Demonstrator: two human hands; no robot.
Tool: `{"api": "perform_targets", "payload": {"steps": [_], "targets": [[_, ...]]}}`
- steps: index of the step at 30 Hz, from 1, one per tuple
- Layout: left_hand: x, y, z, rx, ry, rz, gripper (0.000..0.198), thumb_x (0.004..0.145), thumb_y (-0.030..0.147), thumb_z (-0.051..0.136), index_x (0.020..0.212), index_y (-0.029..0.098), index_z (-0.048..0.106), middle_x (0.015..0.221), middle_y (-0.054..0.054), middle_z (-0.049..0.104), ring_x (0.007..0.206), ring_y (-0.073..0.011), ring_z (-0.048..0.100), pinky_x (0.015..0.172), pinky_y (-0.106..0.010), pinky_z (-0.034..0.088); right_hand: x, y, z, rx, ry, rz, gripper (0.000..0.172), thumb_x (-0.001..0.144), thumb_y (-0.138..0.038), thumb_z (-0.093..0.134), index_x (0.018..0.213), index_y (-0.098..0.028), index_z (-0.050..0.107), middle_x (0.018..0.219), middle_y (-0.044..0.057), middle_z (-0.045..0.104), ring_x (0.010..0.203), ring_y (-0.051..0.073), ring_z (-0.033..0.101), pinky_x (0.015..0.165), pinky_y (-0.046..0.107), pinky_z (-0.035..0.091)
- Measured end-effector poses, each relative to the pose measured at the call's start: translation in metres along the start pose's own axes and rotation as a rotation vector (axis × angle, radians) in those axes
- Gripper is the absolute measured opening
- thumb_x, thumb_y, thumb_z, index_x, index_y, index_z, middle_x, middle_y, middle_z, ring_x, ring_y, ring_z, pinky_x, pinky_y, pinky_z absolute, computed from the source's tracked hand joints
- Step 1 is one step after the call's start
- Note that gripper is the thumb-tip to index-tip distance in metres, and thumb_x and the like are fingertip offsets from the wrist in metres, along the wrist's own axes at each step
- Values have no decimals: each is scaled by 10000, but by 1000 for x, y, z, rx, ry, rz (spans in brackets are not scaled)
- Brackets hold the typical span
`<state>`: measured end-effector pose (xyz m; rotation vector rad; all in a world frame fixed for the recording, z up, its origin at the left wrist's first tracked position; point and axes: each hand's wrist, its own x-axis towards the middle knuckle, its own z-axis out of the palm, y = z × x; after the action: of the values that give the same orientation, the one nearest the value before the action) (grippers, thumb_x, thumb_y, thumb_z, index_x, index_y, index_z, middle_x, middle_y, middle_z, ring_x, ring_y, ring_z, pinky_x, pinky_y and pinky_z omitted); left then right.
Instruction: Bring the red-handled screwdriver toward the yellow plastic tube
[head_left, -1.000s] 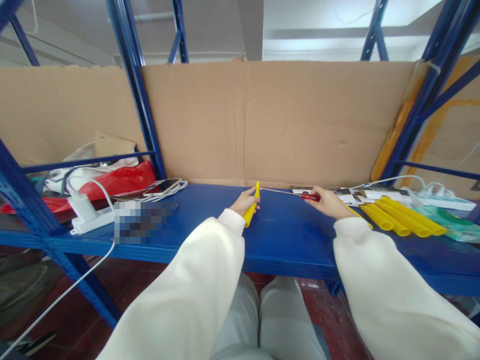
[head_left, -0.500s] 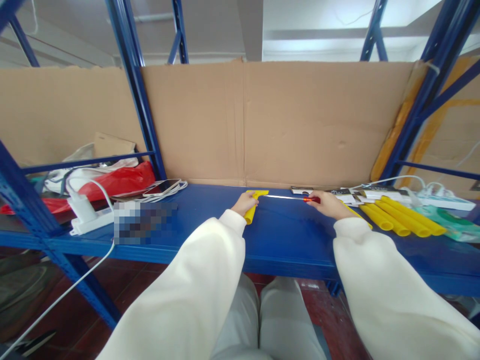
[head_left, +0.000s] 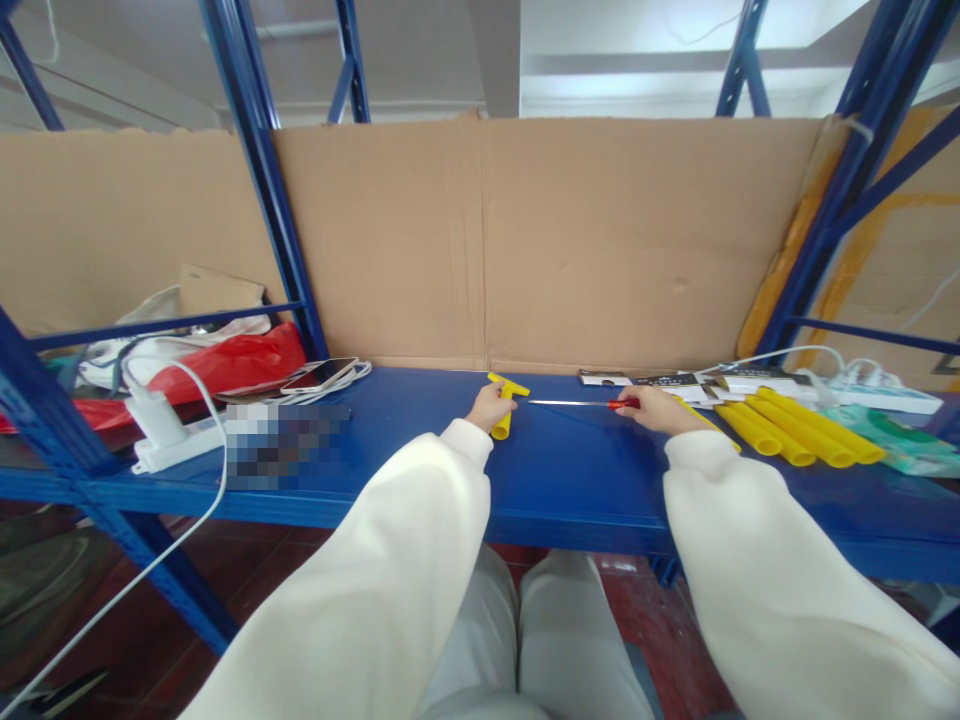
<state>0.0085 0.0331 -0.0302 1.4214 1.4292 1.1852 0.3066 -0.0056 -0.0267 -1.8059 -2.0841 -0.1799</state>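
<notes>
My left hand is closed around a yellow T-shaped tube piece, its crossbar at the top and its stem pointing down toward me. In my right hand is a screwdriver with a red and black handle. Its long metal shaft points left, and the tip stops just beside the right end of the crossbar, with a small gap between. Both hands are just above the blue shelf top.
Several yellow tubes lie at the right, beside white and black packets and a green plastic pack. A white power strip, a phone and a red bag lie left. Cardboard stands behind.
The yellow T-shaped piece has turned a little in my left hand, its crossbar now slanting down to the right. The screwdriver's tip has come slightly lower relative to it. My view has shifted slightly.
</notes>
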Motion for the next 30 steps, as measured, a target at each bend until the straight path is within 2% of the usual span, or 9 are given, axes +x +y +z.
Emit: {"api": "perform_targets", "payload": {"steps": [4, 9, 18, 21, 25, 27, 30], "targets": [[4, -4, 1, 53, 27, 37, 673, 619, -33, 727, 1272, 116, 662, 1244, -165, 664, 997, -230, 678, 792, -249, 501, 0, 3, 1, 20, -63, 37, 57, 797, -258, 637, 770, -241, 684, 740, 32, 717, 702, 190, 646, 666, 287, 471], [11, -7, 2, 92, 10, 58, 680, 609, -31, 737, 1266, 125, 663, 1253, -149, 661, 984, -220, 688, 804, -244, 507, -1, 2, 1, 11, -90, 60, 64, 791, -226, 641, 742, -235, 682, 759, 37, 717, 730, 191, 650, 693, 293, 479], [11, -7, 5, 19, -18, 50, 759, 620, -9, 791, 1344, 89, 587, 1292, -197, 628, 1062, -243, 676, 804, -236, 518, -1, 3, 0, 71, -124, 60, 47, 777, -227, 656, 739, -231, 682, 764, 36, 727, 743, 198, 670, 714, 303, 505], [9, -2, 2, -41, 20, 66, 690, 673, 27, 776, 1336, 90, 593, 1287, -203, 632, 1076, -254, 673, 831, -256, 523, -2, 2, 0, 111, -118, 74, 20, 766, -246, 677, 765, -228, 686, 825, 53, 743, 786, 211, 688, 743, 314, 523], [5, 6, -9, -151, 142, 79, 492, 750, 35, 693, 1236, 100, 663, 1222, -179, 670, 1097, -234, 661, 836, -245, 517, 0, 4, 2, 154, -107, 67, 100, 743, -294, 715, 818, -230, 701, 899, 74, 753, 839, 235, 702, 784, 349, 548], [2, 10, -14, -235, 176, 65, 421, 780, 39, 639, 1194, 102, 680, 1138, -159, 704, 1028, -207, 677, 770, -233, 525, 0, 5, 2, 158, -97, 70, 154, 743, -333, 724, 855, -227, 711, 933, 87, 754, 870, 246, 705, 814, 370, 553], [-3, 15, -20, -351, 182, 32, 359, 810, 38, 541, 1131, 93, 693, 996, -128, 731, 821, -153, 687, 620, -200, 498, 0, 5, 0, 163, -99, 87, 204, 754, -358, 721, 901, -218, 715, 989, 100, 751, 914, 251, 706, 851, 381, 551]]}}
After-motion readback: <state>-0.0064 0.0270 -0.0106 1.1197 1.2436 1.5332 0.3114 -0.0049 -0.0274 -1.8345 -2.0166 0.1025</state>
